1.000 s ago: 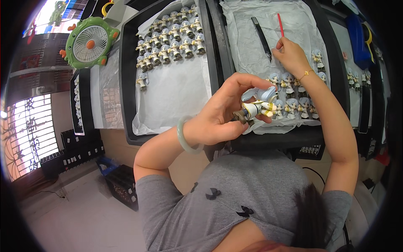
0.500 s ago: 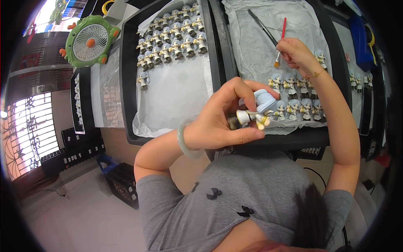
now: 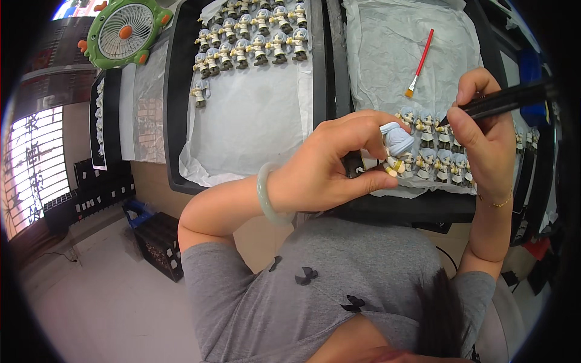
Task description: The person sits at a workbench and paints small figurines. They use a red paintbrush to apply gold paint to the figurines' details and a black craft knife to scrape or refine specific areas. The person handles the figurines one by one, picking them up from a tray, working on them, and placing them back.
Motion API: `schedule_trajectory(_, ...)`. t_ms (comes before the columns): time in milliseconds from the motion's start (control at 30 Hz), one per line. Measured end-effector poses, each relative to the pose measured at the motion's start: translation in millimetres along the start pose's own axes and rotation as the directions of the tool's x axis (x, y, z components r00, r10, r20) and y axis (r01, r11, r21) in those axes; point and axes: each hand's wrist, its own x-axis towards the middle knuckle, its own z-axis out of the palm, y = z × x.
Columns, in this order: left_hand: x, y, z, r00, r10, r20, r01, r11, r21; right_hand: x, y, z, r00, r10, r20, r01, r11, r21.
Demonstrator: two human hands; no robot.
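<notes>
Lifted off the white paper (image 3: 387, 54) since the earlier frame, a black pointed tool (image 3: 514, 100) is being pinched in the right hand (image 3: 493, 145) at right of frame, its tip pointing leftward. Near centre, the left hand (image 3: 339, 157) is clamping a blue-haired figurine (image 3: 397, 140) between thumb and fingers. A red brush (image 3: 423, 54) is lying at upper right, above two rows of figurines (image 3: 443, 162).

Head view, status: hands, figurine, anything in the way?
Left hand: gripping figurine. Right hand: holding black tool, tip apart from figurine. Red brush on paper, apart from both hands; nothing seems in the way.
</notes>
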Motion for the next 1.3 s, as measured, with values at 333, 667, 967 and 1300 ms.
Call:
schedule_trajectory(333,1,6,1,0.992,-0.075,-0.102,0.073,0.997,-0.026,-20,-8,12,0.993,-0.095,0.075,0.089,0.993,0.071)
schedule_trajectory(667,2,8,5,0.968,-0.224,-0.111,0.197,0.958,-0.210,-17,-3,3,0.944,-0.290,0.154,0.310,0.943,-0.122)
schedule_trajectory(967,1,6,6,0.982,-0.173,-0.079,0.159,0.974,-0.163,-12,1,4,0.923,-0.238,0.302,0.254,0.967,-0.015)
schedule_trajectory(1300,1,8,-1,0.965,-0.262,-0.022,0.247,0.934,-0.259,-14,0,9,0.952,-0.181,0.246,0.181,0.983,0.023)
